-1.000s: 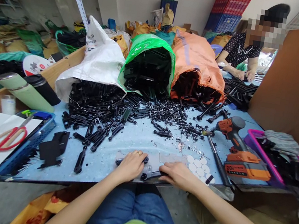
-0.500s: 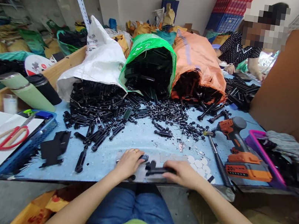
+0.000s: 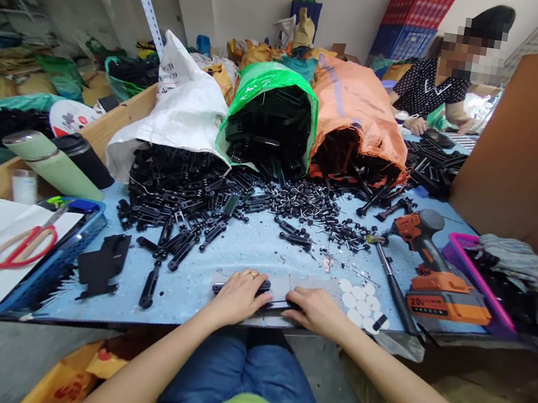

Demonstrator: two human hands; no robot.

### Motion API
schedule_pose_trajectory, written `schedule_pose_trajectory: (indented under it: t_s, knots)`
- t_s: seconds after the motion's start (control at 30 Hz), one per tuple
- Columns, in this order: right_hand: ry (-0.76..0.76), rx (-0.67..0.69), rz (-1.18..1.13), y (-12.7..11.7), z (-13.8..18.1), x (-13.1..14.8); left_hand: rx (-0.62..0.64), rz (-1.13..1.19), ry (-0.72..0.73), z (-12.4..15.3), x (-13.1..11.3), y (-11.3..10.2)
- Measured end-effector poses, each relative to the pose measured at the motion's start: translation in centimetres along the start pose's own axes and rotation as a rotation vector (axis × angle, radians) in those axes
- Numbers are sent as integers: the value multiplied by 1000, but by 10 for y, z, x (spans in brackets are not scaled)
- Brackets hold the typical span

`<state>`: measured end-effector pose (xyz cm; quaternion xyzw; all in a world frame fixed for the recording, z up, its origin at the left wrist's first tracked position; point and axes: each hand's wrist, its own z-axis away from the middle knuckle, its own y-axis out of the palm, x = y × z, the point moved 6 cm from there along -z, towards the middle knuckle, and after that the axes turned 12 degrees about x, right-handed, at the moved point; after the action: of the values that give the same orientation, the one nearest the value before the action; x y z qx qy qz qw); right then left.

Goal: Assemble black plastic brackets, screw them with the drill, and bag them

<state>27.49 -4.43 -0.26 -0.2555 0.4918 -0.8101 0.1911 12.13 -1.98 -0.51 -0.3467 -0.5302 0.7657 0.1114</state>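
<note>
At the table's front edge, my left hand (image 3: 239, 295) is curled over a black plastic arm (image 3: 219, 286), whose rounded ends stick out on both sides of the fingers. My right hand (image 3: 316, 309) is close by on the right, fingers closed on the end of a slim black bar (image 3: 281, 305). The bar spans the gap between the hands, its left end against my left thumb. My palms and fingers hide most of both parts. Under the hands lies a greyish plate (image 3: 307, 284). White round discs (image 3: 360, 299) lie just right of my right hand.
Black arms (image 3: 185, 185) and screws (image 3: 309, 201) spill from white, green and orange sacks (image 3: 359, 100). A hammer (image 3: 394, 291), an orange cordless drill (image 3: 443, 288) and a pink basket (image 3: 457, 256) stand right. Scissors (image 3: 24, 249) lie left. A co-worker (image 3: 429, 94) sits behind.
My right hand has moved slightly left with the black bar, closing the gap. My left hand has shifted a little right and flattened over the arm.
</note>
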Motion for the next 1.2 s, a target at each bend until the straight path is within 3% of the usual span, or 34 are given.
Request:
schedule_pose_trajectory:
  t_s: [0.4, 0.63, 0.8, 0.9, 1.03, 1.13, 1.2]
  knots:
    - [97, -98, 172, -23, 10, 28, -102, 25, 84, 14, -2, -4]
    - [40, -98, 206, -35, 2, 25, -139, 15, 87, 12, 1, -2]
    - [59, -114, 135, -21, 2, 7, -72, -12, 46, 5, -2, 3]
    - [92, -121, 37, -8, 6, -14, -44, -53, 90, -24, -15, 4]
    - [96, -188, -120, -7, 13, -47, -117, -226, 168, -97, -41, -7]
    - [318, -270, -183, -22, 15, -91, -91, -308, 236, -149, -57, -11]
    - [534, -309, -173, -34, 11, -125, -90, -304, 261, -165, -64, -11]
